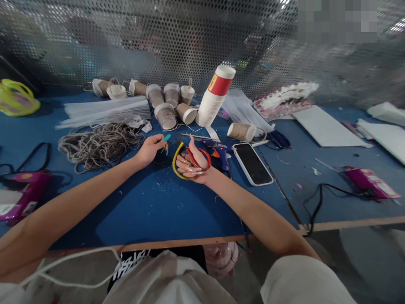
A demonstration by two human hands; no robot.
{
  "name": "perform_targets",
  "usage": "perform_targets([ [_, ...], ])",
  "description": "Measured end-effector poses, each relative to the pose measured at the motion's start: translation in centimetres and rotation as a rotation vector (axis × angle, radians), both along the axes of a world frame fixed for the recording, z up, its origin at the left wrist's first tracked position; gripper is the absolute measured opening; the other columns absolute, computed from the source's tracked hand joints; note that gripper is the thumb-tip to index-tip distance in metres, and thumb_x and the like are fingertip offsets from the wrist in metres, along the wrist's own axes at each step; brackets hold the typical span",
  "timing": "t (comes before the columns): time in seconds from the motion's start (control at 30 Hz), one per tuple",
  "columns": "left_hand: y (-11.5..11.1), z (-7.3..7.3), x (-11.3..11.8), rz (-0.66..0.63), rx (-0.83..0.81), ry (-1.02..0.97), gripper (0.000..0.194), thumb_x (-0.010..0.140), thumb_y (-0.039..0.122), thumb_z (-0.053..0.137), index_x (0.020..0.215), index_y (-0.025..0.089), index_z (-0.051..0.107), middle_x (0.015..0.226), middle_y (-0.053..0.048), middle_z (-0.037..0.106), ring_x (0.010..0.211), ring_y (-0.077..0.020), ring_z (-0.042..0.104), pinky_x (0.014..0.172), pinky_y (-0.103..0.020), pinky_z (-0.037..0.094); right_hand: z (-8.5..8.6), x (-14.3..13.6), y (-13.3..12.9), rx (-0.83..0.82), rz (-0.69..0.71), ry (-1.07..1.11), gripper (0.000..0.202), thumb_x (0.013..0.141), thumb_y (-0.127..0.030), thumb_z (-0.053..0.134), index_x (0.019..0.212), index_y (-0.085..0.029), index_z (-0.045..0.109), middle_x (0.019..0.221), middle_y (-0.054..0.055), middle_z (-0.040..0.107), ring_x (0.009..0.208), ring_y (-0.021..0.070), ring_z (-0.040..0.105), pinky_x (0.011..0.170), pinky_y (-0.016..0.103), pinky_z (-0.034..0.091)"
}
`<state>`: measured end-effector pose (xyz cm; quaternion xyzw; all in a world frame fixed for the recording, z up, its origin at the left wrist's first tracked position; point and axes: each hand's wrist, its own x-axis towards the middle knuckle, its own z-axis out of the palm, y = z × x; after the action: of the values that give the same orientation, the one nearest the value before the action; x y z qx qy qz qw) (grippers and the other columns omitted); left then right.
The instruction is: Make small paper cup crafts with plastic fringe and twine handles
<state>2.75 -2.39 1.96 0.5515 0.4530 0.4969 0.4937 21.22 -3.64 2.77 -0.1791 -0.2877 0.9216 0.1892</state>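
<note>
My left hand (151, 148) is closed in a pinch on a small teal piece (166, 138). Its exact kind cannot be made out; it looks thin and curled. In my right hand (193, 162) is a pair of scissors with one red handle (207, 158) and one yellow handle (175, 162). The palm is turned upward and the fingers go through the handles. The blades point away from me, toward the left hand, and are hard to see. Left of my left hand lies a heap of grey cord (98, 143). A blue glue gun (221, 152) lies just right of the scissors.
A tall stack of paper cups (210, 105) leans behind my hands. Several cord-wrapped cups (166, 116) stand or lie to its left. A phone (254, 164) lies on the right. Magenta boxy devices with black cables (371, 182) rest at both sides. Perforated metal (190, 38) closes the back.
</note>
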Motion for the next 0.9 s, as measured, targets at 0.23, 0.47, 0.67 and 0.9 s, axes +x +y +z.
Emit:
perform_targets([
  [0.23,0.0,0.1,0.0,-0.012,0.009,0.006,0.032,0.078,0.028,0.063,0.050,0.017,0.055,0.048,0.000,0.052,0.045,-0.0086,0.036,0.047,-0.024,0.026,0.2,0.1,0.1,-0.010,-0.043,-0.029,0.070,0.083,-0.080,0.016,0.054,-0.019,0.035,0.037,-0.006,0.040,0.026,0.0009,0.025,0.023,0.008,0.026],
  [0.47,0.4,-0.5,-0.1,0.064,0.004,-0.092,0.029,0.078,0.015,0.057,0.051,0.018,0.045,0.053,0.000,0.056,0.051,-0.0094,0.044,0.054,-0.022,0.033,1.9,1.6,0.2,0.136,-0.023,0.016,0.071,0.085,-0.081,0.018,0.058,-0.019,0.040,0.041,-0.005,0.043,0.028,0.0019,0.027,0.025,0.011,0.027],
  [0.67,0.0,0.2,0.1,0.061,0.063,-0.083,0.023,0.080,0.017,0.057,0.058,0.017,0.052,0.067,-0.002,0.063,0.063,-0.0111,0.053,0.059,-0.022,0.039,4.6,3.5,0.0,0.493,-0.189,-0.337,0.050,0.094,-0.057,0.041,0.059,-0.021,0.041,0.039,-0.007,0.039,0.027,0.0039,0.026,0.025,0.016,0.024],
  [0.9,0.7,4.0,-1.5,0.256,0.407,0.186,0.011,0.077,0.015,0.069,0.066,0.017,0.066,0.075,-0.002,0.062,0.073,-0.0120,0.055,0.067,-0.023,0.043,3.3,3.4,0.2,1.181,-0.499,-1.146,0.036,0.082,-0.032,0.062,0.056,-0.023,0.039,0.051,-0.002,0.045,0.047,0.0095,0.041,0.045,0.024,0.030],
])
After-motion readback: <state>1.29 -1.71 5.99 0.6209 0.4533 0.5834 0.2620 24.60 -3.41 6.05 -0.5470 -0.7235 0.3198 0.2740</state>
